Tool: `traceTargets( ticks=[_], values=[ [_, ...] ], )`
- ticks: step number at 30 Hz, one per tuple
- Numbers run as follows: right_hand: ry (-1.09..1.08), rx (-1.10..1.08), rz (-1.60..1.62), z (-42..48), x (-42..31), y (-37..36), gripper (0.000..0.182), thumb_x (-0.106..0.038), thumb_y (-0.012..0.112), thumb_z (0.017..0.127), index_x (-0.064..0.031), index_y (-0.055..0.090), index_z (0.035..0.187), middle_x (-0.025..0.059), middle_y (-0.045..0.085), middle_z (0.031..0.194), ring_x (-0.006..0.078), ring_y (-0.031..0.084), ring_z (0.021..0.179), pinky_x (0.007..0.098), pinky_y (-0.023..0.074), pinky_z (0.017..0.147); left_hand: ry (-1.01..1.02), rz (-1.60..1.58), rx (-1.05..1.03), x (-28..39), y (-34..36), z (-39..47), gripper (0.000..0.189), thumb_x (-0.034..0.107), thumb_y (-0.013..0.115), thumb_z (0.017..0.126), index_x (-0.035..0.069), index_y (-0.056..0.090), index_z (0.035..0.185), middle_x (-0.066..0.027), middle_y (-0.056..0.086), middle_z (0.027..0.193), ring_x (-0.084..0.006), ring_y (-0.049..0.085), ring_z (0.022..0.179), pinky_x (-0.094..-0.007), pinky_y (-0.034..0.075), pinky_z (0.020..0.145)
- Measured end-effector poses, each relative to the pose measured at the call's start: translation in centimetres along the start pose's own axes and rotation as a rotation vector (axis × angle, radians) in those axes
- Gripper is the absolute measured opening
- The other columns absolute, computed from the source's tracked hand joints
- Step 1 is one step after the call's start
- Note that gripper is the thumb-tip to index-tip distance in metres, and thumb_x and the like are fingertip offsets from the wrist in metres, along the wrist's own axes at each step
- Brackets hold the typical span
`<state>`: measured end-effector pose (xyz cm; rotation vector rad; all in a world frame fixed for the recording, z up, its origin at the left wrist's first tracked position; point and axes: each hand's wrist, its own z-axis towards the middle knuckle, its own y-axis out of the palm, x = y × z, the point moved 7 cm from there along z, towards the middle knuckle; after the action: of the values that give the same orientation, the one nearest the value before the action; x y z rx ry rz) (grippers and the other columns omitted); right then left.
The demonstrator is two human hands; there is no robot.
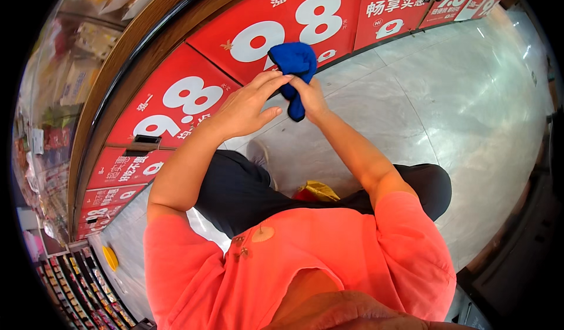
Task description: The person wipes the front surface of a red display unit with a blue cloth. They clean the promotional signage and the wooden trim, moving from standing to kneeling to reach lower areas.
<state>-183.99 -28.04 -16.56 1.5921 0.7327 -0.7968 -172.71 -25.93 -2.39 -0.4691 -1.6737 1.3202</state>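
A blue cloth with dark edging (302,56) is bunched up in my right hand (310,98), and its lower end hangs beneath the fingers. My left hand (251,105) is beside it with the fingers stretched out; their tips meet the cloth or the right hand's thumb, and I cannot tell which. The left thumb stands apart from the fingers. Behind both hands are red panels (273,4) with large white print, forming the lower front of a curved display counter.
Packaged goods (83,78) fill the counter above its wooden rim (105,70). Racks of small packets (83,286) stand at lower left, near a yellow object (110,258) on the grey tiled floor (423,92). A gold and red item (319,190) shows by my legs.
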Motion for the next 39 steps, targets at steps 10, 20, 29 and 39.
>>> traceTargets(
  ticks=[10,20,29,39],
  values=[
    [-0.723,0.182,-0.623,2.5,-15.2,-2.7,0.06,-0.011,0.063,0.075,-0.0037,0.04,0.131,0.0135,0.056,0.118,0.0227,0.054,0.11,0.0326,0.0426,0.095,0.008,-0.101,-0.024,-2.4,-0.8,0.4,0.048,0.008,0.063,0.082,0.008,0.05,0.128,-0.0137,0.053,0.121,-0.0294,0.058,0.1,-0.0389,0.049,0.084],
    [-0.98,0.59,-0.716,7.7,-25.1,-3.2,0.056,-0.008,0.059,0.074,-0.0011,0.045,0.128,0.0207,0.055,0.114,0.0323,0.055,0.106,0.0381,0.041,0.094,-0.054,-0.156,-0.362,-2.8,0.3,-1.1,0.049,0.01,0.062,0.083,0.007,0.049,0.13,-0.0151,0.054,0.119,-0.0297,0.059,0.102,-0.0388,0.048,0.086],
    [-1.225,-0.109,-1.358,6.0,-9.6,10.7,0.048,-0.003,0.065,0.064,-0.0266,0.063,0.105,0.0063,0.053,0.12,0.0299,0.058,0.099,0.0363,0.0529,0.079,-0.381,-0.088,-0.333,-13.8,3.2,-5.8,0.051,0.017,0.063,0.084,0.01,0.048,0.132,-0.0193,0.059,0.115,-0.0323,0.06,0.1,-0.0387,0.048,0.085],
    [-1.119,0.884,-0.932,11.1,-18.7,-5.7,0.055,-0.003,0.058,0.076,0.0001,0.044,0.129,0.0219,0.047,0.119,0.0376,0.049,0.11,0.0411,0.0389,0.096,-0.551,-0.178,-0.472,-15.1,3.4,-6.9,0.054,0.021,0.063,0.085,0.012,0.045,0.135,-0.0182,0.061,0.11,-0.0299,0.062,0.092,-0.0382,0.049,0.081]
  ],
)
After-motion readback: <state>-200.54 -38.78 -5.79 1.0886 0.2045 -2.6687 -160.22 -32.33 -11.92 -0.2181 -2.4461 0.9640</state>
